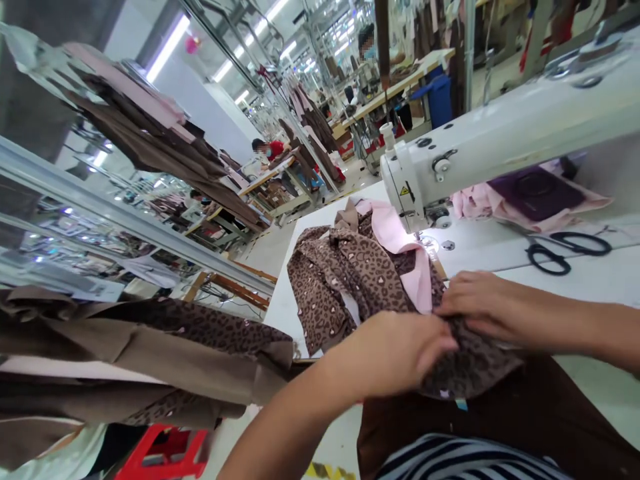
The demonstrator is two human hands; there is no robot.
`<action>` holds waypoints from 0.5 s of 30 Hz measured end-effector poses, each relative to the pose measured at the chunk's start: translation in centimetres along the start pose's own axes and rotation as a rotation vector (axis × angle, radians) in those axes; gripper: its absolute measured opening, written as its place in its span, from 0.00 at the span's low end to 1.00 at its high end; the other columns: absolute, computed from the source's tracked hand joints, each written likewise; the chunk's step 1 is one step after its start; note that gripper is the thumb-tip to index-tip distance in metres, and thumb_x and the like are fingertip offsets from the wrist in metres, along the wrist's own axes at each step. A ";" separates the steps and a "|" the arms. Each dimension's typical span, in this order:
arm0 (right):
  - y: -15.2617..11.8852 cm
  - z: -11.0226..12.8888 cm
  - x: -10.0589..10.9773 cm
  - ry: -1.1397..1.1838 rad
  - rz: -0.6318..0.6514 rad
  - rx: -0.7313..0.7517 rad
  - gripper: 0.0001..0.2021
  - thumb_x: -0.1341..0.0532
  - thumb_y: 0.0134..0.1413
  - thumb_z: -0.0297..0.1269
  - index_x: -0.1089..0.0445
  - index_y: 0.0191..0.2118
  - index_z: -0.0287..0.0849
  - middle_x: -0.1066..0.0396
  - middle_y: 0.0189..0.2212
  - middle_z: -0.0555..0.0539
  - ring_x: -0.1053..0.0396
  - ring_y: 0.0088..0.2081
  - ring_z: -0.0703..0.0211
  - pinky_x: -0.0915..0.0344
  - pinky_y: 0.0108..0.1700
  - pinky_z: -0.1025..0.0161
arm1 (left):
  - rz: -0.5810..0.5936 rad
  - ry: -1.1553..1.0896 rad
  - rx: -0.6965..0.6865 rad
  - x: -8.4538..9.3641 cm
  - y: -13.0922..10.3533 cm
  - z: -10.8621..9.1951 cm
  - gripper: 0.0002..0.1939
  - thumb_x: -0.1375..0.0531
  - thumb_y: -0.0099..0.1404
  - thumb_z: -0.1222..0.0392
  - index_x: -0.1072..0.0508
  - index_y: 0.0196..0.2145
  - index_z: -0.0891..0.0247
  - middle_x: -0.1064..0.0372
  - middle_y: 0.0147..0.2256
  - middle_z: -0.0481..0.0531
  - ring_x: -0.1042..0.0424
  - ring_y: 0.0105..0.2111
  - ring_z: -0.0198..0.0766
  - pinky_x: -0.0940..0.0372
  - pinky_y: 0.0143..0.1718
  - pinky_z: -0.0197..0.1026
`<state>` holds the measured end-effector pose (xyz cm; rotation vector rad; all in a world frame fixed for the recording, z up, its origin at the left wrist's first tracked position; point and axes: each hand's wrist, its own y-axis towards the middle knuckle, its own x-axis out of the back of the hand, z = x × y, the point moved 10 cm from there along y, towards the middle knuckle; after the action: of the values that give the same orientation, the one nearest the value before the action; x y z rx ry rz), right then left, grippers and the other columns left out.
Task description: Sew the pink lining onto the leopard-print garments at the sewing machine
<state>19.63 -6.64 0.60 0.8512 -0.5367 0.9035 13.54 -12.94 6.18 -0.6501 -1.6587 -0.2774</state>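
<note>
A brown leopard-print garment (pixel 367 267) with a pink band (pixel 390 230) lies across the white sewing table and hangs over its front edge towards my lap. My left hand (pixel 400 350) is closed on the fabric near that edge, its fingertips partly hidden and a little blurred. Just to its right, my right hand (pixel 475 300) pinches the same cloth beside the pink strip. The head of a white sewing machine (pixel 405 180) stands behind the garment, its lamp shining on the pink band. Whether the needle touches the cloth I cannot tell.
Black-handled scissors (pixel 567 252) lie on the table at right. Behind the machine arm are pink pieces (pixel 555 213) with a dark purple item on them. Brown garments (pixel 150 353) hang at left above a red stool (pixel 163 453). Other people work at machines farther back.
</note>
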 end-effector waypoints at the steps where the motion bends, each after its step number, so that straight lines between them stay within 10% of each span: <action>1: -1.0 0.7 0.0 -0.073 -0.013 0.047 0.18 0.46 0.61 0.30 0.22 0.49 0.49 0.23 0.46 0.41 0.27 0.48 0.49 0.31 0.50 0.51 | -0.002 -0.007 0.075 -0.4 1.2 1.6 0.14 0.50 0.79 0.57 0.25 0.44 0.62 0.20 0.41 0.52 0.21 0.41 0.39 0.27 0.44 0.39; 5: -3.2 3.0 0.1 -0.293 -0.056 0.185 0.22 0.48 0.59 0.24 0.22 0.51 0.46 0.22 0.51 0.41 0.27 0.54 0.50 0.30 0.52 0.51 | 0.026 0.143 0.318 -1.0 3.2 8.7 0.18 0.40 0.73 0.54 0.27 0.57 0.60 0.34 0.65 0.58 0.29 0.59 0.53 0.28 0.57 0.54; 9: -3.0 3.7 -0.3 -0.353 -0.025 0.213 0.24 0.50 0.61 0.21 0.25 0.56 0.42 0.22 0.53 0.41 0.26 0.55 0.52 0.29 0.51 0.53 | 0.053 0.281 0.538 0.6 1.3 14.4 0.27 0.34 0.68 0.57 0.31 0.63 0.49 0.36 0.66 0.54 0.29 0.59 0.57 0.26 0.54 0.60; 15: -2.7 4.1 -0.3 -0.361 -0.115 0.180 0.18 0.49 0.68 0.24 0.23 0.51 0.41 0.21 0.50 0.43 0.26 0.54 0.53 0.31 0.52 0.54 | -0.118 0.315 0.624 2.3 0.6 14.4 0.22 0.43 0.68 0.70 0.27 0.58 0.61 0.31 0.61 0.62 0.30 0.59 0.55 0.31 0.59 0.58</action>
<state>21.57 -11.12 1.63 1.2089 -0.7172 0.7016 1.77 -4.28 5.42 -0.0334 -1.3744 0.0598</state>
